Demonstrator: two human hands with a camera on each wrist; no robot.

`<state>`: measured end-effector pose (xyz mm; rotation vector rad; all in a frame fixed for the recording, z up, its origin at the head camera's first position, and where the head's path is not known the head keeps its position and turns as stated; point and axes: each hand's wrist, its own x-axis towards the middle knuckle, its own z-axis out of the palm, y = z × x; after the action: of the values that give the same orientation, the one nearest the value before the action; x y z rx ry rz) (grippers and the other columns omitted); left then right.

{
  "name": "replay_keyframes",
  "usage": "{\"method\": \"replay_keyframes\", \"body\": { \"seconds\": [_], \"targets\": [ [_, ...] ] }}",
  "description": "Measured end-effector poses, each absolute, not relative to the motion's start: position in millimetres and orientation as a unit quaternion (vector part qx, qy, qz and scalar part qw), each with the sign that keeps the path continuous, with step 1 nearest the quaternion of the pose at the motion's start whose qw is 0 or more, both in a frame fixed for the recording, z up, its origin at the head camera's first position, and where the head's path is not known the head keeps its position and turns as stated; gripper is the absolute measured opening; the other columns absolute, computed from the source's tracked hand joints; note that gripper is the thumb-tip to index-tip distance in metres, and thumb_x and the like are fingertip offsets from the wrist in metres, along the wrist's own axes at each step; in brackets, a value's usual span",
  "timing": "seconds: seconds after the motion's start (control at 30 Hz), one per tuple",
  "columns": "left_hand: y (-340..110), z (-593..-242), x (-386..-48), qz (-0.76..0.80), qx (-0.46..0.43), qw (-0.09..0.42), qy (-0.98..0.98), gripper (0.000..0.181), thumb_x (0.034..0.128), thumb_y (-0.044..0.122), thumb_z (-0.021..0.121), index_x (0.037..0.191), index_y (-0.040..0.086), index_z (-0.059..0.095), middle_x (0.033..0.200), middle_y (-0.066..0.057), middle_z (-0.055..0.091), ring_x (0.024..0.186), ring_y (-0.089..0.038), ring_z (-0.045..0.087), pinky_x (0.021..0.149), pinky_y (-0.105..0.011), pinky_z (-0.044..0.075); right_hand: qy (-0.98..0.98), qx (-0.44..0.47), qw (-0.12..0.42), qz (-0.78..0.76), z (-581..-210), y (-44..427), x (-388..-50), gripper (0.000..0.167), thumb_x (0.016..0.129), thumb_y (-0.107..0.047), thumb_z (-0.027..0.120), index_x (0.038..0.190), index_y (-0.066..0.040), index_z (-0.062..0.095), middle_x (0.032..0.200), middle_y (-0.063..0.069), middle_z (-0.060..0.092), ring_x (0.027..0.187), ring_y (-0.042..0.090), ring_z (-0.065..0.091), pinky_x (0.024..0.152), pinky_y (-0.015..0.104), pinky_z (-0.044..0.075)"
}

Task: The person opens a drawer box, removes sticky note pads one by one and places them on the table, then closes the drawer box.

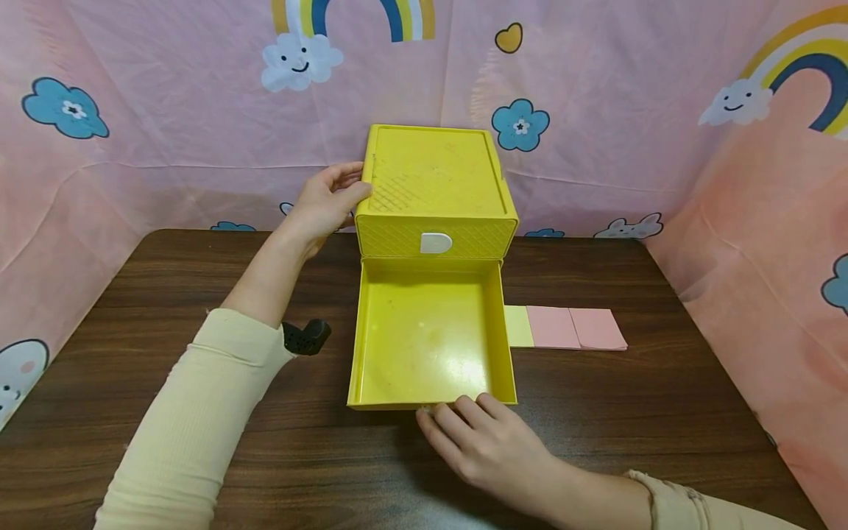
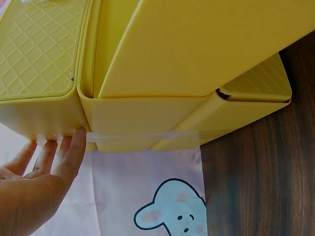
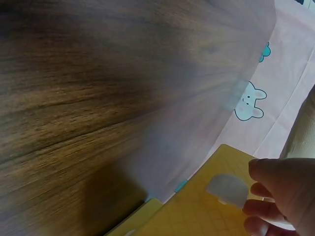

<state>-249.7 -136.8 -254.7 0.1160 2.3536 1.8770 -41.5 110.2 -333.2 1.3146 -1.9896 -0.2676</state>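
A yellow drawer unit (image 1: pixel 437 169) stands at the back of the table, with stacked drawers in the left wrist view. One drawer (image 1: pixel 430 331) is pulled far out toward me, and nothing lies inside it. My right hand (image 1: pixel 490 456) grips this drawer at its front edge; in the right wrist view its fingers curl by a white handle (image 3: pixel 281 225), partly hidden. My left hand (image 1: pixel 324 206) rests against the unit's upper left side, fingers (image 2: pixel 74 152) extended along it. Above the pulled drawer, another drawer front carries a white handle (image 1: pixel 436 243).
Right of the drawer, a pale yellow paper square (image 1: pixel 520 326) and pink paper squares (image 1: pixel 553 327) lie in a row on the dark wooden table (image 1: pixel 662 427). A pink patterned cloth (image 1: pixel 596 147) hangs behind and beside the table. A black device (image 1: pixel 308 337) sits at my left wrist.
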Motion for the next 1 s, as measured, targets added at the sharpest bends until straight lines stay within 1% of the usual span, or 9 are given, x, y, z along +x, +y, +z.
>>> {"method": "replay_keyframes", "body": {
  "seconds": [0.2,0.43,0.63,0.8,1.0],
  "targets": [
    [-137.1,-254.8,-249.3,0.623,0.035,0.063,0.779,0.054,0.0929,0.027,0.051,0.143,0.017,0.033,0.14,-0.007,0.036,0.12,-0.02,0.044,0.094,-0.038,0.045,-0.772,0.506,0.364,-0.121,-335.1,107.6,-40.2,0.037,0.093,0.0,0.034,0.103,-0.011,0.068,0.085,-0.001,0.058,0.064,0.012,0.05,0.053,0.019,0.04],
    [-137.5,-254.7,-248.5,0.622,0.036,0.061,0.78,0.054,0.0929,0.027,0.051,0.143,0.016,0.033,0.14,-0.008,0.036,0.12,-0.02,0.043,0.094,-0.038,0.045,-0.766,0.498,0.387,-0.123,-336.0,105.3,-41.0,0.032,0.091,0.0,0.037,0.097,-0.011,0.066,0.081,-0.001,0.057,0.062,0.013,0.049,0.052,0.019,0.04],
    [-138.2,-254.5,-248.8,0.621,0.036,0.062,0.781,0.054,0.0927,0.027,0.051,0.143,0.017,0.033,0.141,-0.008,0.036,0.119,-0.021,0.044,0.093,-0.037,0.046,-0.775,0.495,0.378,-0.104,-337.0,103.5,-41.7,0.032,0.09,0.001,0.036,0.096,-0.012,0.065,0.081,-0.001,0.056,0.06,0.013,0.048,0.05,0.019,0.039],
    [-138.2,-254.3,-249.3,0.622,0.035,0.065,0.78,0.055,0.0926,0.027,0.052,0.143,0.017,0.033,0.141,-0.007,0.035,0.12,-0.02,0.044,0.094,-0.039,0.045,-0.774,0.487,0.393,-0.101,-337.5,101.5,-43.6,0.028,0.089,0.001,0.037,0.092,-0.011,0.062,0.077,-0.002,0.052,0.057,0.012,0.044,0.048,0.019,0.035],
    [-137.3,-253.6,-248.9,0.62,0.039,0.066,0.781,0.055,0.0927,0.027,0.051,0.143,0.017,0.033,0.142,-0.007,0.035,0.121,-0.019,0.043,0.094,-0.037,0.046,-0.77,0.476,0.414,-0.096,-337.8,98.2,-45.4,0.023,0.088,0.002,0.039,0.086,-0.01,0.058,0.072,-0.002,0.047,0.053,0.012,0.039,0.045,0.019,0.03]
  ]
}}
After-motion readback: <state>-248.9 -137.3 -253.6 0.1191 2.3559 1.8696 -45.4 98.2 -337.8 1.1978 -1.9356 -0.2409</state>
